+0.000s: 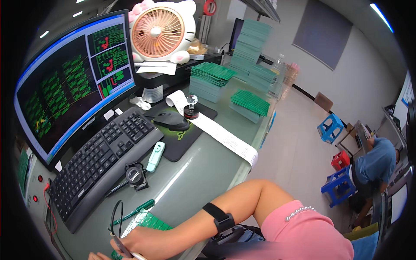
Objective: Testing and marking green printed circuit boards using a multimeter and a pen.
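My right hand (141, 243) is closed around a slim pen-shaped probe (120, 246); a thin black cable loops up from its upper end. Beneath that hand lies a green circuit board (152, 221), partly covered by the hand and forearm. Only a few fingers of my left hand (99, 256) show at the lower edge, close to the board; whether they grip anything is hidden. A dark green pen (141, 209) rests on the table just beyond the board.
Left stand a monitor (73, 82) and a black keyboard (104, 156). Nearby lie a mint-green cutter-like tool (155, 157), a mouse (172, 120), a stamp (191, 108) and a long paper strip (225, 139). Stacked boards (211, 80) stand farther back. Right, a person (376, 162) sits on a blue stool (338, 187).
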Demonstrator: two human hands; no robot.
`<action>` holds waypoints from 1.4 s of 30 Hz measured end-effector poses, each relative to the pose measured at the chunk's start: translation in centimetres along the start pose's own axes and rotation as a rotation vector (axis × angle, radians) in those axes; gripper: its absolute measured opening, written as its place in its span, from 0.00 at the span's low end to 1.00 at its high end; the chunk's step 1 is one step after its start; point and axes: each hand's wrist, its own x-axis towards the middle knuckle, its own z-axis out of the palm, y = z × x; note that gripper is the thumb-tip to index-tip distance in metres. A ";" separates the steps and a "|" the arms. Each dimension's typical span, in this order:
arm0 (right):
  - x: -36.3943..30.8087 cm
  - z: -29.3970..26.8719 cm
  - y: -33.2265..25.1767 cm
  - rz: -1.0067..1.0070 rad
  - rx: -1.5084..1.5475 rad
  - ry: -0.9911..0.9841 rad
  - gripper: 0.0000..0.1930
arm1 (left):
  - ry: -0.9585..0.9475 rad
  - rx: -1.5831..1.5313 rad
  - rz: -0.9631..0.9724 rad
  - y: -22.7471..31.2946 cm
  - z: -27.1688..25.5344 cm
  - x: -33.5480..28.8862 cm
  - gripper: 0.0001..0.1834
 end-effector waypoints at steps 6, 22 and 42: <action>0.1 0.3 0.5 0.005 -0.014 -0.012 0.12 | 0.008 -0.021 -0.007 -0.1 -0.1 -0.1 0.13; 0.3 0.5 0.6 0.031 0.013 -0.034 0.13 | 0.003 -0.010 -0.002 0.0 -0.4 -0.4 0.13; 0.4 -0.2 -0.3 0.004 0.011 -0.033 0.11 | -0.010 0.041 0.013 0.5 -0.2 -0.3 0.14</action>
